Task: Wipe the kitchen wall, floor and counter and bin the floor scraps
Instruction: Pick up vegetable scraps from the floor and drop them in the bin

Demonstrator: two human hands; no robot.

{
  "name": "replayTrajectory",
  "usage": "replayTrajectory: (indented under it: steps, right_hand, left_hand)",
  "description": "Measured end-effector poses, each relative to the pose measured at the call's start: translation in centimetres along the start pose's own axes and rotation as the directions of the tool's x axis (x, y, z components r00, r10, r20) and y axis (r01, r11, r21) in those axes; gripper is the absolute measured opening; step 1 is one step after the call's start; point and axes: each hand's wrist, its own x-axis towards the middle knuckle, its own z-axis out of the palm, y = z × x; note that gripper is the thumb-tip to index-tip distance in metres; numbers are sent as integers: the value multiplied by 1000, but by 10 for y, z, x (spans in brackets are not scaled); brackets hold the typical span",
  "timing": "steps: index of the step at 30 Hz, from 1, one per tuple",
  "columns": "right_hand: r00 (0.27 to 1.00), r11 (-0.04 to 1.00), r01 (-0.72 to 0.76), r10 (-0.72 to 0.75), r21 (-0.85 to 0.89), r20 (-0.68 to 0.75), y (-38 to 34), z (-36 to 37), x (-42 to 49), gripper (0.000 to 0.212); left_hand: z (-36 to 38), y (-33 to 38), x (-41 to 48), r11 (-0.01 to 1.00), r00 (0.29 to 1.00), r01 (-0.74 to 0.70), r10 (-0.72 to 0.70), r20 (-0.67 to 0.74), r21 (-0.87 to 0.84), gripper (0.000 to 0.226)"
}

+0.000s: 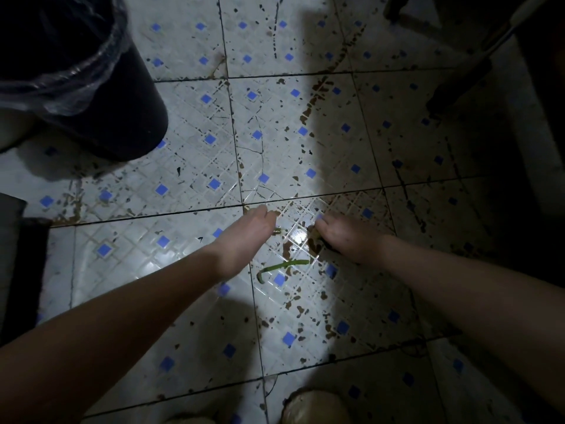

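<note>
Bare forearms [122, 325], left hand [244, 240] grip hidden, right hand [345, 240] grip unclear, green stem [284, 266] between.

The floor [183, 166] was white with blue squares and brown spots. The scrap [284, 265] was green, the ten-o'clock bin [122, 117] black.

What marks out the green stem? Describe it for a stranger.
From the black bin, upper left, drop to the left hand and right hand at the floor. Between their wrists lies the green stem: long, thin, hooked, unlike the brown flecks.
</note>
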Motion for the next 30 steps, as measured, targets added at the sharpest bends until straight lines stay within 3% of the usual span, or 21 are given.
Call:
replayTrajectory:
  steps: [6,14,19,30]
  right_hand:
    - [1000,1000,-16,16,7,-6,-5,-10,5,28]
    - [999,986,-21,13,-166,-48,-8,-50,31,29]
    - [992,975,11,-39,-222,-120,-10,-88,46,44]
    - [921,909,72,-218,-410,-322,-26,-178,75,28]
  left_hand:
    - [-6,-16,-7,995,997,70,-66,-45,73,46]
    - [-31,-46,-17,981,986,159,-151,-75,113,45]
    - [-59,-61,-34,963,964,246,-232,-127,110,38]
    - [-127,-86,-73,908,876,404,-347,-336,116,30]
